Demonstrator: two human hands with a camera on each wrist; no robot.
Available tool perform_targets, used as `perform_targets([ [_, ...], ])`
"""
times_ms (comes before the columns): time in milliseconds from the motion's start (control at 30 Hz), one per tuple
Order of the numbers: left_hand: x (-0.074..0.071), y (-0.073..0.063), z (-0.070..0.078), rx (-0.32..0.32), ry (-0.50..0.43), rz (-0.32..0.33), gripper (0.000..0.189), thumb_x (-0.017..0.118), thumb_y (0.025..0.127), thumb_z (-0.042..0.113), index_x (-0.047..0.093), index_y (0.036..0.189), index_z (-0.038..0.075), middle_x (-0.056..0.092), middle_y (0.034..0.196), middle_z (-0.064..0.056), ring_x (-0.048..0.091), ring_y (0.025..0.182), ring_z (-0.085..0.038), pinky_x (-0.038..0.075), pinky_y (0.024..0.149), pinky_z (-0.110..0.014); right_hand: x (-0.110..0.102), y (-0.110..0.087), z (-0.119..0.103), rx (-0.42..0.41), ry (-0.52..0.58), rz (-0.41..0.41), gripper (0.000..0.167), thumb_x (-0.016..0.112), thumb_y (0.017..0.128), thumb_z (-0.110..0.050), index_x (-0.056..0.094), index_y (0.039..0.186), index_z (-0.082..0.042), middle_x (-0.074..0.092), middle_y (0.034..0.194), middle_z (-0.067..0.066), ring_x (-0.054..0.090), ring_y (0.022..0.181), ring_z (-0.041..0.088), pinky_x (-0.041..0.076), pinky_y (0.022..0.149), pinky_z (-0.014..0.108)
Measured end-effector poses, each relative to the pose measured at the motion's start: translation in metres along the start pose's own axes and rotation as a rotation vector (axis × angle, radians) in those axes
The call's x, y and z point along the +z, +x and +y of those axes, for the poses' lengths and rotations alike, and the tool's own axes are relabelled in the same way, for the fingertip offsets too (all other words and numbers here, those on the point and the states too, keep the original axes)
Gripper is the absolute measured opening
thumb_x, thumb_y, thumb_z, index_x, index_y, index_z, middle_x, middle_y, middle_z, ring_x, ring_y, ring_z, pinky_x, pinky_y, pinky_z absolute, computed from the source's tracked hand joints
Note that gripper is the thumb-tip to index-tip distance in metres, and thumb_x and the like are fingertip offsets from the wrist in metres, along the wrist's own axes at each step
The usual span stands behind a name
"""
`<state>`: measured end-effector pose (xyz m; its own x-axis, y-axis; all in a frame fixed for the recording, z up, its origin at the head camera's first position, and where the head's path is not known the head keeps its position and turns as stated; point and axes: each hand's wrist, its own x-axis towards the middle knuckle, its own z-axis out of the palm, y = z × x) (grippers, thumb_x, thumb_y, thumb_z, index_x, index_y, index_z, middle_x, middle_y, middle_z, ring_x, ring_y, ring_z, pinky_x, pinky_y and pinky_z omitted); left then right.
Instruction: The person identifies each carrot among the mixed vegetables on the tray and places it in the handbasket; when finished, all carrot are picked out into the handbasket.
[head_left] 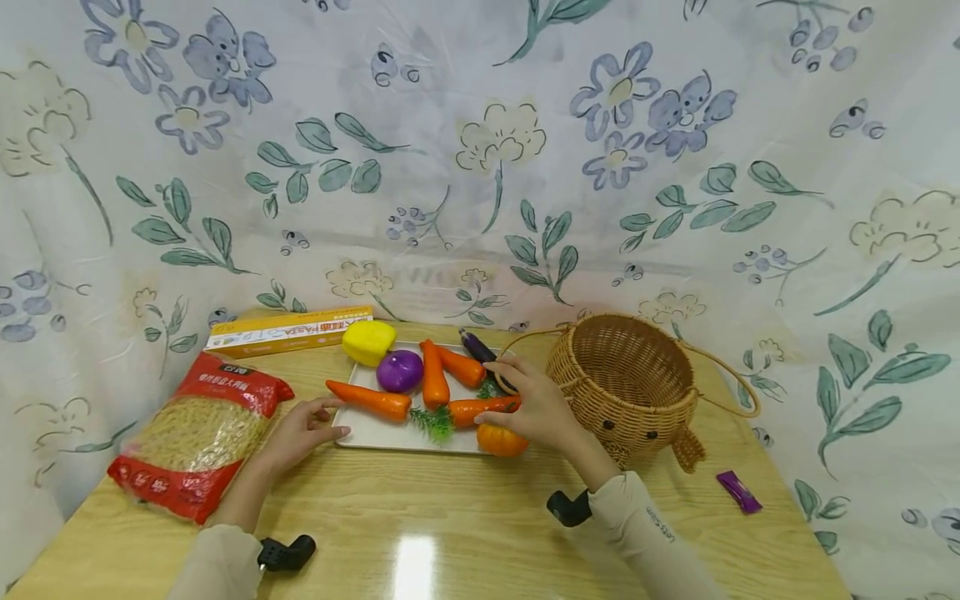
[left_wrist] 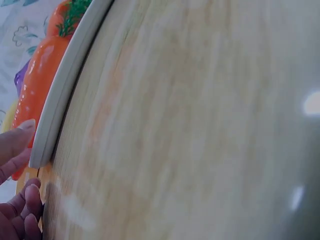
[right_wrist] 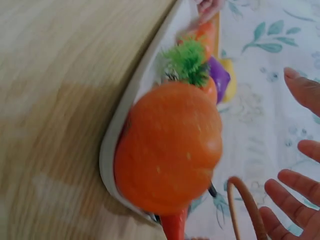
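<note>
A white tray (head_left: pixel 367 435) carries several carrots (head_left: pixel 433 375), a purple onion-like vegetable (head_left: pixel 400 372), a yellow vegetable (head_left: pixel 369 342), a dark eggplant (head_left: pixel 476 346) and a small orange pumpkin (head_left: pixel 501 441). My left hand (head_left: pixel 300 433) is at the tray's left end, thumb apart from the fingers, close to a carrot tip; the left wrist view does not settle whether it touches the rim. Above the tray's right end, my right hand (head_left: pixel 536 407) spreads its fingers and holds nothing. The pumpkin (right_wrist: pixel 170 147) looms large in the right wrist view, apart from those fingers.
Right of the tray stands a wicker basket (head_left: pixel 562 367) with a looped handle, near my right hand. A red pasta bag (head_left: pixel 201 433) lies left, with a yellow pasta box (head_left: pixel 288 332) behind. A purple packet (head_left: pixel 738 492) lies far right. A patterned curtain (head_left: pixel 480 167) hangs behind.
</note>
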<state>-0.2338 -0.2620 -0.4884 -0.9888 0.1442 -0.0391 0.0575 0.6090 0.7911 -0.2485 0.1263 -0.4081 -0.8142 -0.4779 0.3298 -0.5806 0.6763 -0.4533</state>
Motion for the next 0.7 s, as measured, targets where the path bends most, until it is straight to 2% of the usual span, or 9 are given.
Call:
perform_targets([
  [167,0.002,-0.001,-0.001,0.002,0.0,0.011,0.054,0.076,0.088,0.024,0.058,0.131,-0.002,0.06,0.116,-0.023,0.057,0.099,-0.03,0.044,0.08,-0.036,0.01,0.003,-0.007,0.001,0.001,-0.025,0.075,0.085,0.074,-0.047,0.059,0.137,-0.016,0.055,0.138,0.008,0.053,0.128,0.033,0.045,0.101,0.053],
  [433,0.003,-0.001,-0.004,-0.026,-0.019,0.021,0.057,0.078,0.086,0.023,0.057,0.132,-0.002,0.059,0.116,-0.023,0.055,0.095,-0.027,0.043,0.078,-0.034,0.02,0.013,-0.021,0.01,0.075,-0.065,0.074,0.085,0.075,-0.044,0.059,0.138,-0.017,0.053,0.141,0.007,0.052,0.128,0.033,0.044,0.101,0.054],
  [700,0.006,0.0,-0.008,-0.033,-0.05,0.044,0.058,0.079,0.084,0.022,0.058,0.132,-0.001,0.059,0.112,-0.021,0.051,0.088,-0.023,0.041,0.075,-0.032,0.038,0.025,-0.036,-0.005,0.067,-0.128,0.072,0.083,0.077,-0.045,0.057,0.139,-0.018,0.055,0.138,0.001,0.051,0.129,0.024,0.045,0.102,0.049],
])
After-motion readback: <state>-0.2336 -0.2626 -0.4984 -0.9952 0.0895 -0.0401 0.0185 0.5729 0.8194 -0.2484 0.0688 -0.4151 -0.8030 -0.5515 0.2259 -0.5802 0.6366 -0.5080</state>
